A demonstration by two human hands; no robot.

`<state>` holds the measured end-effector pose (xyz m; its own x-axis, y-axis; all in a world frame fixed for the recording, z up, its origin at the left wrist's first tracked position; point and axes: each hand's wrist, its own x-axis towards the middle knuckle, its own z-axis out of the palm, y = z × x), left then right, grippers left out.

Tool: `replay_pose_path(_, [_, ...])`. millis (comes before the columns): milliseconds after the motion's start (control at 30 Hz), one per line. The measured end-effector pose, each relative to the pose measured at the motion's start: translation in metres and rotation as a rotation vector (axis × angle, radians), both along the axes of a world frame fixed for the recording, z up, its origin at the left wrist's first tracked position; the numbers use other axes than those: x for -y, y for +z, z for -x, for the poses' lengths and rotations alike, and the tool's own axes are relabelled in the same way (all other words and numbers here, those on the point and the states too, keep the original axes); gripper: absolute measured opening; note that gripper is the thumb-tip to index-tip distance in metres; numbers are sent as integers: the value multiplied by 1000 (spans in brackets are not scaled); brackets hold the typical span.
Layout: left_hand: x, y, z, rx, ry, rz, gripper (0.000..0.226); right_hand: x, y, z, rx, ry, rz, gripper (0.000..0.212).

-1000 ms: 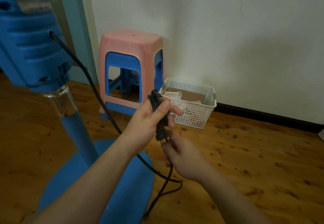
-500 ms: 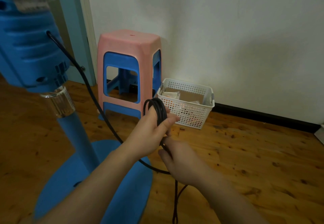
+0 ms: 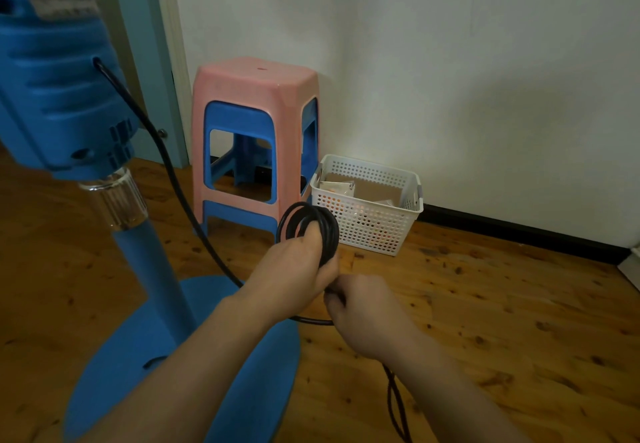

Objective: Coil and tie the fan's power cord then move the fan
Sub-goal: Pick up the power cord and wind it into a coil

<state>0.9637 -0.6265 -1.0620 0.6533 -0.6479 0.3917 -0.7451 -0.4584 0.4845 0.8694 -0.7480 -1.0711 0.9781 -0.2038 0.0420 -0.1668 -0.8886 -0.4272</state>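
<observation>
Stool beside basket | left hand grips coiled cord | right hand pinches cord

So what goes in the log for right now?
step: coiling | left hand: grips cord coil | right hand: pinches loose cord | fan: unmoved | tie: not yet

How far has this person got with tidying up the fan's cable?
Partly done: several loops of the black power cord are already gathered in the left hand. In hand: the right hand grips the next stretch just below the coil, feeding it in. Left: loose cord trails on the wooden floor, no tie shows on the coil, and the blue fan is not yet moved.
</observation>
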Motion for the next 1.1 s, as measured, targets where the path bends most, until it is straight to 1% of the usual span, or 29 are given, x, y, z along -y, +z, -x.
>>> replay_pose_path(67, [1,-3,-2,39,35,-68,26,0,-1,-1,10,11,3,19])
replay_pose_path(133, [-1,-5,-5,26,39,-110,22,-1,-2,0,31,42,-5,18])
replay_pose_path(267, [-9,-4,-11,-93,-41,-122,16,-1,-5,2,79,114,0,15])
replay_pose_path(333, [-14,-2,-11,-191,-83,-100,12,-2,-6,2,101,146,9,16])
replay_pose_path(400, [-18,1,-13,-272,-122,-89,27,-3,-7,1,125,163,9,18])
replay_pose_path(433, [-19,1,-13,-284,-138,-114,32,-3,-7,1,133,166,7,17])
replay_pose_path(533, [-20,-3,-14,-223,-193,-237,24,-2,-7,1,129,151,27,14])
replay_pose_path(667, [-19,-11,-13,-135,-231,-289,32,4,-9,1,77,135,-9,9])
replay_pose_path(767, [-20,-17,-15,-26,-232,-297,38,7,-10,1,47,118,26,10])
replay_pose_path(833, [-21,-19,-18,59,-175,-273,40,9,-9,2,36,99,22,12])
replay_pose_path(900, [-22,-20,-20,105,-109,-233,42,11,-9,3,20,76,15,19])
replay_pose_path(1000, [-22,-19,-22,115,-10,-128,48,13,-9,5,-4,77,-25,28])
replay_pose_path(1033, [-22,-18,-23,116,13,-90,48,13,-10,5,-7,74,-50,32])
replay_pose_path(1100, [-23,-14,-23,91,52,-20,39,13,-12,5,-4,57,-90,41])
